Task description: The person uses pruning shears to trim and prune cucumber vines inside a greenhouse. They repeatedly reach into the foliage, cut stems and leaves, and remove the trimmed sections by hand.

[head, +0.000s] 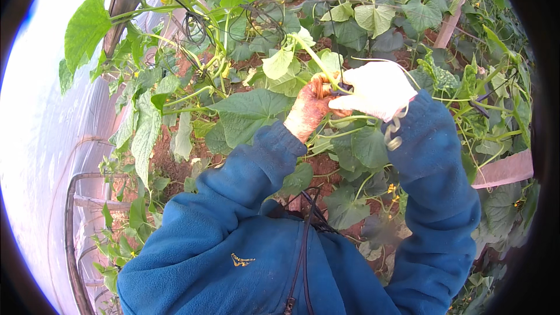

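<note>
My left hand point(311, 104), bare and soiled, has its fingers curled around a pale green cucumber vine stem point(316, 57). Against it is my right hand point(375, 88) in a white glove, thumb and fingers pinched on a small dark clip point(344, 89) beside the stem. A thin dark string point(334, 35) runs from the clip up to a wire overhead. Young leaves point(278, 63) grow at the stem's upper part. Below the left hand spreads a broad cucumber leaf point(253, 111). The fingertips partly hide the clip and the stem there.
Clear plastic sheeting point(43, 140) and a curved frame pole point(70, 218) line the left side. Tangled dark strings point(194, 26) hang among vines at upper left. A slanted post point(455, 6) stands at upper right; another beam point(505, 169) crosses the right edge.
</note>
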The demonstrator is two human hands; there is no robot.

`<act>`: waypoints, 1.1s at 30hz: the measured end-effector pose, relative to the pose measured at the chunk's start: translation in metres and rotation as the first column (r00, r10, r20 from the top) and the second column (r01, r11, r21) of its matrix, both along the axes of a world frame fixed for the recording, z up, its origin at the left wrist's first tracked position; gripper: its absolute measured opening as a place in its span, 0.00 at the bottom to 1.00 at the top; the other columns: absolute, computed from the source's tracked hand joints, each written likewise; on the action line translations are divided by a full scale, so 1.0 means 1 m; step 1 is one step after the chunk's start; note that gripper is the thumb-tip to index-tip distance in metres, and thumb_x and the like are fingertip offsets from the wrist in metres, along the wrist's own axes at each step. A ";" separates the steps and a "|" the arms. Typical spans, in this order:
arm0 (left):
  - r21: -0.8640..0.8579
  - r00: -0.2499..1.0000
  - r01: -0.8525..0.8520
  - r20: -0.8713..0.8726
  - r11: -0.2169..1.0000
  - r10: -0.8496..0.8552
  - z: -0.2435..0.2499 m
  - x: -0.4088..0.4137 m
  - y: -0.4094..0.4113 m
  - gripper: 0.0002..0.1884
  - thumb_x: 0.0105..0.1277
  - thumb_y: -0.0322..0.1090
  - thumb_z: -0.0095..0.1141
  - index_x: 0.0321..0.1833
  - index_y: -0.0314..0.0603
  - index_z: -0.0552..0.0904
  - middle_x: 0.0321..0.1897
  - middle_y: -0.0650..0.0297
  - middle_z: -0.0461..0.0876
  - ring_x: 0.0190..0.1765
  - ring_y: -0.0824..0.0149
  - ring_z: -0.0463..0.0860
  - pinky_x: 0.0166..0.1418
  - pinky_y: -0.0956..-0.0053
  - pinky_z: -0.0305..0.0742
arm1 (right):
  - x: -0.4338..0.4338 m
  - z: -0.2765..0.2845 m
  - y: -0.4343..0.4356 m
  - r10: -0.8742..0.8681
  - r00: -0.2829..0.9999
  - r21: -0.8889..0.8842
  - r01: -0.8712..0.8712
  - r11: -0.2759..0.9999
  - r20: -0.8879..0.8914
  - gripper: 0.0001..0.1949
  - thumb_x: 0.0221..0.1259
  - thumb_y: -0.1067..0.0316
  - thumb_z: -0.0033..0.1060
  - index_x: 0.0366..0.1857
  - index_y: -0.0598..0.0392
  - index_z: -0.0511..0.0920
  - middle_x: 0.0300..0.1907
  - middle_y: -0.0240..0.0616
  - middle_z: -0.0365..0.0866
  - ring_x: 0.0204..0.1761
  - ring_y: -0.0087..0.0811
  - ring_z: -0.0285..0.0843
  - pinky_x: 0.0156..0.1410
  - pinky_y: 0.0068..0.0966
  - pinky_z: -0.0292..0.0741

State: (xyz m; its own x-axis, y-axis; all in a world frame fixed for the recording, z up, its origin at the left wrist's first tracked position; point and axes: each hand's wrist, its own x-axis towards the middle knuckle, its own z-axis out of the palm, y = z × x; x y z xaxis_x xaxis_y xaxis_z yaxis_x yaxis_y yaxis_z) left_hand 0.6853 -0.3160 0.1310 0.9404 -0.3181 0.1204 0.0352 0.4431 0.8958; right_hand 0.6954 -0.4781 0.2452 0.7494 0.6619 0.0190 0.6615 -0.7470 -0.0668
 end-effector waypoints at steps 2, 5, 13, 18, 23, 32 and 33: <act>0.005 0.994 -0.109 0.012 0.994 0.109 -0.002 -0.001 -0.002 0.24 0.58 0.17 0.55 0.57 0.37 0.68 0.43 0.56 0.81 0.40 0.65 0.83 0.39 0.73 0.80 | -0.007 -0.007 0.005 -0.069 0.997 0.205 0.064 0.977 0.017 0.24 0.50 0.43 0.63 0.41 0.54 0.80 0.33 0.45 0.81 0.38 0.43 0.80 0.44 0.35 0.75; -0.098 0.993 -0.115 -0.042 0.989 0.111 -0.005 0.001 -0.004 0.21 0.62 0.20 0.53 0.58 0.40 0.67 0.46 0.56 0.80 0.41 0.64 0.83 0.44 0.70 0.80 | -0.022 -0.037 -0.001 -0.268 0.934 0.440 0.143 0.886 0.236 0.30 0.51 0.51 0.67 0.56 0.55 0.74 0.53 0.42 0.78 0.50 0.40 0.80 0.55 0.29 0.75; -0.092 0.984 -0.171 0.036 0.981 0.175 -0.021 -0.003 0.029 0.24 0.68 0.31 0.53 0.65 0.41 0.63 0.59 0.48 0.70 0.41 0.61 0.83 0.46 0.70 0.78 | -0.087 -0.079 0.024 -0.360 0.900 0.823 0.391 0.411 -0.248 0.23 0.58 0.69 0.63 0.59 0.48 0.73 0.47 0.34 0.81 0.34 0.22 0.76 0.44 0.20 0.75; 0.016 0.860 -0.367 0.388 0.930 0.332 0.002 -0.052 0.124 0.25 0.69 0.53 0.47 0.58 0.40 0.71 0.54 0.52 0.76 0.48 0.60 0.79 0.57 0.65 0.72 | -0.095 -0.099 0.063 -0.167 0.925 0.793 0.378 0.479 -0.340 0.15 0.60 0.68 0.61 0.52 0.51 0.78 0.42 0.36 0.83 0.43 0.26 0.81 0.48 0.22 0.76; 0.386 0.499 -0.867 0.695 0.317 0.518 0.015 -0.069 0.253 0.12 0.69 0.25 0.46 0.54 0.40 0.74 0.49 0.59 0.78 0.55 0.65 0.75 0.63 0.72 0.66 | -0.089 -0.125 0.121 0.132 0.948 0.870 0.204 0.450 -0.290 0.16 0.58 0.70 0.61 0.51 0.52 0.78 0.40 0.39 0.82 0.43 0.32 0.81 0.50 0.25 0.75; 0.976 0.916 -0.156 0.200 -0.151 0.348 -0.040 -0.104 0.330 0.14 0.66 0.37 0.53 0.52 0.41 0.76 0.34 0.50 0.80 0.43 0.57 0.80 0.40 0.65 0.76 | -0.070 -0.135 0.236 0.360 0.849 0.899 0.261 0.352 -0.387 0.15 0.61 0.72 0.57 0.53 0.51 0.78 0.46 0.33 0.80 0.46 0.22 0.77 0.52 0.20 0.73; 0.728 0.850 -0.199 -0.206 0.656 0.486 -0.067 -0.109 0.353 0.14 0.68 0.37 0.51 0.53 0.39 0.77 0.37 0.51 0.81 0.43 0.61 0.80 0.44 0.68 0.75 | -0.060 -0.139 0.248 0.369 0.861 0.916 0.232 0.326 -0.350 0.15 0.61 0.72 0.57 0.53 0.52 0.78 0.46 0.33 0.80 0.46 0.22 0.77 0.52 0.20 0.73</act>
State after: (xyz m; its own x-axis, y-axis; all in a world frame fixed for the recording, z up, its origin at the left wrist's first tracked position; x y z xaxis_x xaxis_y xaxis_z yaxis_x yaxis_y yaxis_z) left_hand 0.5763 0.0373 0.0640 0.9212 0.1782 -0.3460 0.3791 -0.2094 0.9014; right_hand 0.6351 -0.2306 0.1059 0.8079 0.4755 0.3482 0.3659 0.0585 -0.9288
